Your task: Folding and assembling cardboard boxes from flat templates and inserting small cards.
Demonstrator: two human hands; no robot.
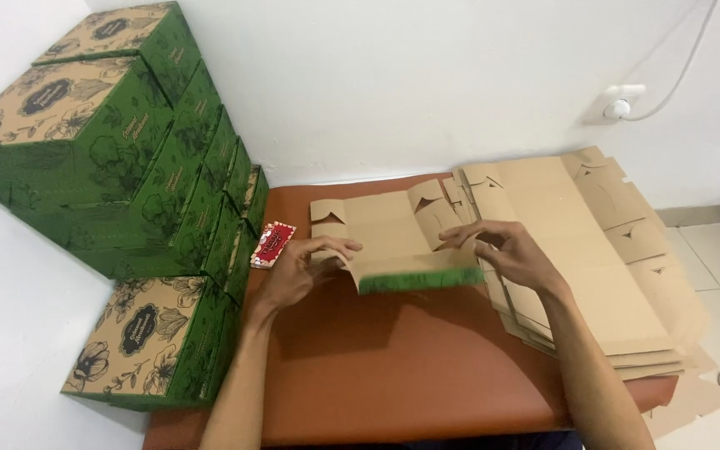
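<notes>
- Hands: your left hand [303, 268] and right hand [506, 252] pinch the box blank [393, 237], one at each end.
- Crease the green flap [420, 281] at 6 o'clock evenly.

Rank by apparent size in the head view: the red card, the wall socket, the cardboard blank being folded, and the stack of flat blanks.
1. Stack of flat blanks, largest.
2. Cardboard blank being folded, held by the left hand and right hand.
3. Red card.
4. Wall socket, though it sits farther back, so this is unsure.
</notes>
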